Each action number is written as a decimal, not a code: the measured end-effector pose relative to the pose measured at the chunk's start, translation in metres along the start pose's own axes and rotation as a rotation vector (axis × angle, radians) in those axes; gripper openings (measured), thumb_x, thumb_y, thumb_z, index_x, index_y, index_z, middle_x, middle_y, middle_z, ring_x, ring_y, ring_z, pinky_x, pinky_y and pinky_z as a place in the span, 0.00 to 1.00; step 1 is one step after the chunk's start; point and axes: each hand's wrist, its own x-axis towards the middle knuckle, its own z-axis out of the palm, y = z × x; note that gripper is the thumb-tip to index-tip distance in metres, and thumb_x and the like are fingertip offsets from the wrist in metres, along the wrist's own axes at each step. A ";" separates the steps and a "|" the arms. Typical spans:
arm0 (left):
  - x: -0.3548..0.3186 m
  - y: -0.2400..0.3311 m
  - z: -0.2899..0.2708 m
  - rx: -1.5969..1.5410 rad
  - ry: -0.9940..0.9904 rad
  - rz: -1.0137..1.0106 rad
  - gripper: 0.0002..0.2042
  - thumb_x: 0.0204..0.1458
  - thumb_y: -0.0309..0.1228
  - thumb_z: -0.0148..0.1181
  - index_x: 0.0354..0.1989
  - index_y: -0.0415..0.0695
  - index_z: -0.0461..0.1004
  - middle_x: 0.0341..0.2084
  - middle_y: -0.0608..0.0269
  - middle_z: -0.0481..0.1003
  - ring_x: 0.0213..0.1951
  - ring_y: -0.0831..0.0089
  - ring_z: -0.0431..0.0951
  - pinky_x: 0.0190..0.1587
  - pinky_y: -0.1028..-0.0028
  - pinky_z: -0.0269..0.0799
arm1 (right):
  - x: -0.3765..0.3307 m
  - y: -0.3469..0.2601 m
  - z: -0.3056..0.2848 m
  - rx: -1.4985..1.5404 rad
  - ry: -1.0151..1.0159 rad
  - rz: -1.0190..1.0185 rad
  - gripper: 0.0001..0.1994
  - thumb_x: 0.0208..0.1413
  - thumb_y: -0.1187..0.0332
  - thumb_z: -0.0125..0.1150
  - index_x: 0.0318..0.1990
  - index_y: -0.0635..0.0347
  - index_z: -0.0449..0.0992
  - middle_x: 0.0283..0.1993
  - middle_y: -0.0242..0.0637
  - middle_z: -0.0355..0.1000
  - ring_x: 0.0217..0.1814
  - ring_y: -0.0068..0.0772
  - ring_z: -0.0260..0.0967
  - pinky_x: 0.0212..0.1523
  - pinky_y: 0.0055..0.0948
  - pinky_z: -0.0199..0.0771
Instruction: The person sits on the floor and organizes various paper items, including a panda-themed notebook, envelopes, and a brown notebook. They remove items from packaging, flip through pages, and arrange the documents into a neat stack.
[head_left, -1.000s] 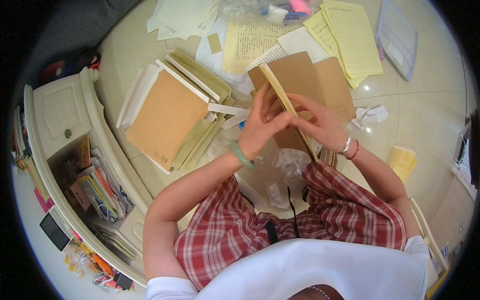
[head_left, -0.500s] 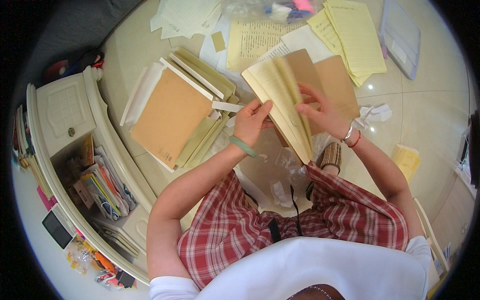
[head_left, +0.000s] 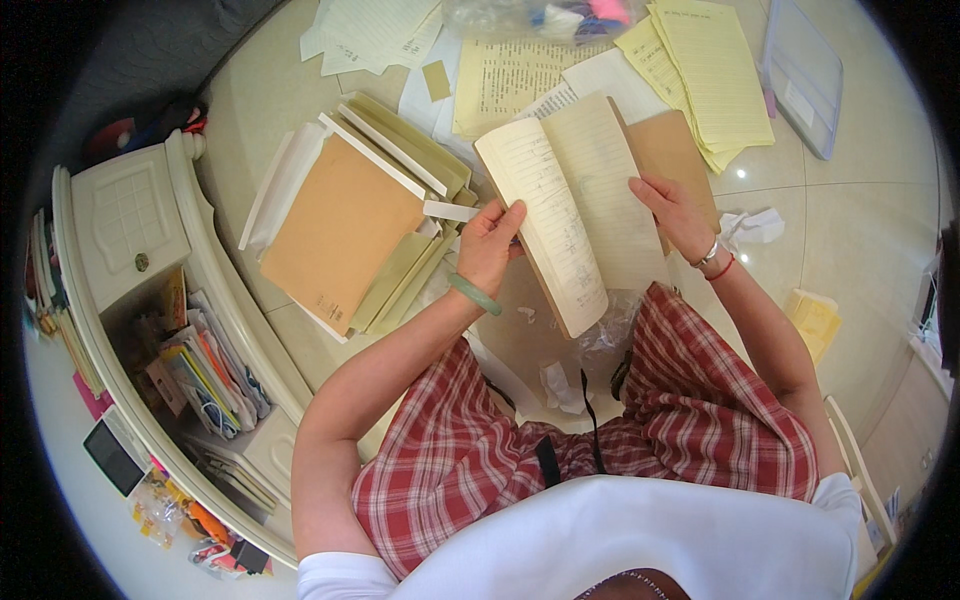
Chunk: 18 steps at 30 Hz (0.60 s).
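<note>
An opened notebook [head_left: 553, 190] with ruled, yellowed pages and a brown cover hangs above the floor in front of me. Handwriting covers its left page, which curls upward; the right page looks mostly bare. My left hand [head_left: 488, 245] grips the left edge, thumb on the page and fingers behind. Around the right edge closes my right hand [head_left: 677, 215], its thumb side on the page. Behind the notebook, to the right, lies another brown cover [head_left: 672, 160]. Left of my left hand stands a stack of brown and olive-green notebooks [head_left: 345, 235].
Loose yellow sheets [head_left: 715, 80] and white papers [head_left: 375, 35] spread over the far floor, beside a clear plastic bag [head_left: 530, 18]. A translucent lid [head_left: 805, 85] lies far right. Crumpled paper [head_left: 752, 227] sits on the tiles. At left stands a white cabinet [head_left: 135, 230] with an open, filled shelf.
The flipping pages have settled, and the notebook now lies spread open. My right hand has moved from the pages to the right edge and taken hold there. My left hand keeps its grip.
</note>
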 end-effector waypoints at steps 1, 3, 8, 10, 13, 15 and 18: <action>0.001 -0.001 -0.001 -0.011 -0.001 -0.009 0.11 0.60 0.34 0.52 0.45 0.40 0.73 0.39 0.64 0.76 0.39 0.78 0.77 0.41 0.73 0.77 | 0.001 0.001 0.002 -0.004 0.024 -0.037 0.19 0.64 0.64 0.48 0.59 0.64 0.65 0.42 0.29 0.72 0.40 0.15 0.64 0.42 0.19 0.67; 0.001 -0.001 -0.001 -0.034 0.009 -0.028 0.11 0.60 0.34 0.53 0.44 0.40 0.73 0.39 0.65 0.76 0.39 0.77 0.77 0.41 0.72 0.76 | 0.001 0.003 0.006 -0.063 0.098 -0.143 0.21 0.62 0.69 0.48 0.63 0.61 0.61 0.38 0.29 0.71 0.35 0.15 0.61 0.39 0.19 0.66; 0.000 0.000 -0.003 -0.078 0.020 -0.055 0.11 0.60 0.35 0.53 0.44 0.40 0.74 0.39 0.65 0.76 0.40 0.76 0.76 0.42 0.71 0.76 | -0.002 -0.005 0.011 -0.357 0.194 -0.289 0.32 0.56 0.81 0.46 0.69 0.49 0.50 0.26 0.29 0.57 0.26 0.20 0.48 0.30 0.22 0.58; 0.000 0.002 -0.003 -0.078 -0.001 -0.068 0.11 0.60 0.35 0.53 0.44 0.41 0.74 0.38 0.65 0.76 0.39 0.76 0.76 0.43 0.71 0.76 | -0.003 -0.006 0.013 -0.333 0.204 -0.333 0.32 0.57 0.80 0.46 0.69 0.48 0.51 0.24 0.28 0.52 0.25 0.21 0.47 0.28 0.22 0.56; -0.001 0.006 0.000 -0.067 -0.001 -0.086 0.11 0.59 0.35 0.54 0.43 0.41 0.74 0.38 0.65 0.76 0.39 0.77 0.76 0.43 0.72 0.75 | -0.002 -0.004 0.013 -0.318 0.205 -0.352 0.32 0.57 0.80 0.46 0.69 0.48 0.51 0.22 0.28 0.49 0.24 0.21 0.47 0.28 0.22 0.54; -0.001 0.006 -0.001 -0.070 -0.009 -0.096 0.11 0.59 0.35 0.54 0.44 0.42 0.74 0.39 0.66 0.76 0.39 0.77 0.76 0.43 0.72 0.74 | -0.001 -0.002 0.013 -0.294 0.198 -0.346 0.31 0.57 0.80 0.46 0.69 0.48 0.51 0.21 0.27 0.48 0.24 0.20 0.46 0.27 0.22 0.54; 0.001 0.004 -0.005 -0.092 -0.037 -0.108 0.11 0.58 0.35 0.55 0.46 0.43 0.73 0.41 0.66 0.76 0.40 0.77 0.76 0.44 0.73 0.72 | 0.002 0.002 0.013 -0.236 0.184 -0.339 0.31 0.57 0.80 0.46 0.68 0.48 0.51 0.21 0.26 0.48 0.24 0.19 0.46 0.27 0.21 0.53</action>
